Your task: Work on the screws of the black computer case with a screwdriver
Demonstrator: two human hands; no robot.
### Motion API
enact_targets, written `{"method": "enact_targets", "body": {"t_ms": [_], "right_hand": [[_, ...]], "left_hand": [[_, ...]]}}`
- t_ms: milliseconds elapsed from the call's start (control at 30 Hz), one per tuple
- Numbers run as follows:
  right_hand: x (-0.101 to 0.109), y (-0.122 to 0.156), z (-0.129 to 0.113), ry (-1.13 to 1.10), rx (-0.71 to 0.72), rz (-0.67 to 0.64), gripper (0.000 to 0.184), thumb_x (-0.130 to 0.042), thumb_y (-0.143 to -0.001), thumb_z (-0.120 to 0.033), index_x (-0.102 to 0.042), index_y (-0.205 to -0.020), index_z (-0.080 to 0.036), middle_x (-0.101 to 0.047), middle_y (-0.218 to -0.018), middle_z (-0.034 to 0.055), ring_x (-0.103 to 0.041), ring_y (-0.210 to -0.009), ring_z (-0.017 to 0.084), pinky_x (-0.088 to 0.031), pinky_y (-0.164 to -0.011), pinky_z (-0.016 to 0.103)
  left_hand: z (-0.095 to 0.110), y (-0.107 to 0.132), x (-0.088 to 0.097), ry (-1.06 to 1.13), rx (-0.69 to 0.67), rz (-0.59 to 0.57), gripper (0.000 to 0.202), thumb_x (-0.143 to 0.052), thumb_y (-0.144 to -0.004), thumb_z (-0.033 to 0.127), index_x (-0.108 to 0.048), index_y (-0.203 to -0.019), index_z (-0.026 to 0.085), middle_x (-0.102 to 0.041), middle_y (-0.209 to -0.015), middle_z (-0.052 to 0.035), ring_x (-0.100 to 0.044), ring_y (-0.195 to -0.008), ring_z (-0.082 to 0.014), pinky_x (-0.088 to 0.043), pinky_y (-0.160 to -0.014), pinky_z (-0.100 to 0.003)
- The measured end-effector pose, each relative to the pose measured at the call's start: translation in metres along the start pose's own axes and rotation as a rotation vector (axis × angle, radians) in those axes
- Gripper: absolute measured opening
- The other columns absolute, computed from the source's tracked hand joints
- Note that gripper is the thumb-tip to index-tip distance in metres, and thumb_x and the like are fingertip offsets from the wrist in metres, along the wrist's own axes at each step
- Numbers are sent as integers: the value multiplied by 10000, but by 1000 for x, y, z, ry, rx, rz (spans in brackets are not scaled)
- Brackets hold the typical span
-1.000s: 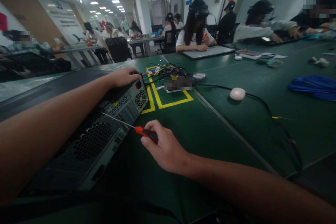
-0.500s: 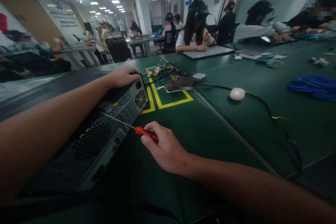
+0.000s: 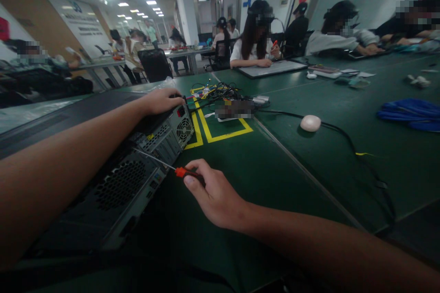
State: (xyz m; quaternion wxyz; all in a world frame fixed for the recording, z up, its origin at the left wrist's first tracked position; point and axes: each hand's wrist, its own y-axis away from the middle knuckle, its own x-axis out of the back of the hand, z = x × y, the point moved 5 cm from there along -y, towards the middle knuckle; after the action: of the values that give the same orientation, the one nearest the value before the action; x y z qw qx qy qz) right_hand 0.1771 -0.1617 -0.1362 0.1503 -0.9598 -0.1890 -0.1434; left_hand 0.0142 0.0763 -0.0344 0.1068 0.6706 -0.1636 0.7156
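Observation:
A black desktop computer case (image 3: 120, 183) lies on its side on the green table, its rear panel with vents and ports facing me. My left hand (image 3: 161, 100) rests on top of the case near its far rear edge, fingers apart, above the power supply's fan grille (image 3: 184, 129). In my right hand (image 3: 215, 194) is a screwdriver (image 3: 180, 172) with a red and black handle, the fingers closed round it. Its long thin shaft points left, and the tip meets the rear panel near the case's upper edge. Any screw at the tip is too small to make out.
Tangled cables (image 3: 223, 91) and parts lie beyond the case, beside yellow tape (image 3: 228, 136). A white computer mouse (image 3: 310, 123), a black cable (image 3: 347, 137) and a blue bundle (image 3: 409, 114) are to the right. Several people sit at tables farther back.
My right hand and the screwdriver handle have shifted very slightly left, while the tip stays at the same spot. My left hand and the case have not moved.

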Motion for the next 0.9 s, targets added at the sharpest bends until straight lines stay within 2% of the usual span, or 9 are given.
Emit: {"method": "enact_targets", "body": {"t_ms": [100, 200, 400, 633, 900], "right_hand": [[1, 0, 1, -13, -34, 26, 249, -642, -969, -318, -528, -1168, -223, -598, -802, -37, -580, -705, 164, -416, -688, 301], [0, -2, 3, -10, -38, 37, 224, -643, -915, -240, -514, -1097, -235, -604, -821, -34, -588, -714, 167, -430, -700, 308], [1, -2, 0, -8, -23, 20, 121, -608, -952, -233, -526, -1041, -238, -598, -824, -33, -589, -739, 168, -445, -709, 306], [1, -2, 2, -35, -44, 2, 112, -600, -974, -261, -548, -1068, -229, -611, -853, -22, -591, -750, 171, -450, -700, 311], [0, -1, 3, -26, -33, 2, 119, -595, -993, -294, -558, -1081, -223, -640, -892, -3, -611, -798, 183, -461, -718, 318]], "left_hand": [[0, 0, 0, -12, 3, -7, 678, -417, -910, 594, -706, -1358, 176, -704, -1402, -107, -622, -1324, -322, -485, -1109, -354], [1, 0, 0, -16, 6, -16, 691, -407, -915, 590, -698, -1373, 163, -698, -1410, -111, -625, -1319, -322, -482, -1112, -348], [-1, 0, 0, -12, 11, -20, 710, -404, -905, 607, -697, -1391, 180, -702, -1406, -104, -628, -1315, -320, -485, -1113, -345], [-1, -2, 0, -14, -7, -7, 698, -413, -910, 590, -702, -1376, 158, -695, -1411, -125, -615, -1333, -341, -481, -1122, -372], [3, 2, 2, -11, 8, -21, 668, -415, -925, 582, -700, -1376, 179, -702, -1406, -110, -616, -1336, -332, -481, -1122, -372]]}}
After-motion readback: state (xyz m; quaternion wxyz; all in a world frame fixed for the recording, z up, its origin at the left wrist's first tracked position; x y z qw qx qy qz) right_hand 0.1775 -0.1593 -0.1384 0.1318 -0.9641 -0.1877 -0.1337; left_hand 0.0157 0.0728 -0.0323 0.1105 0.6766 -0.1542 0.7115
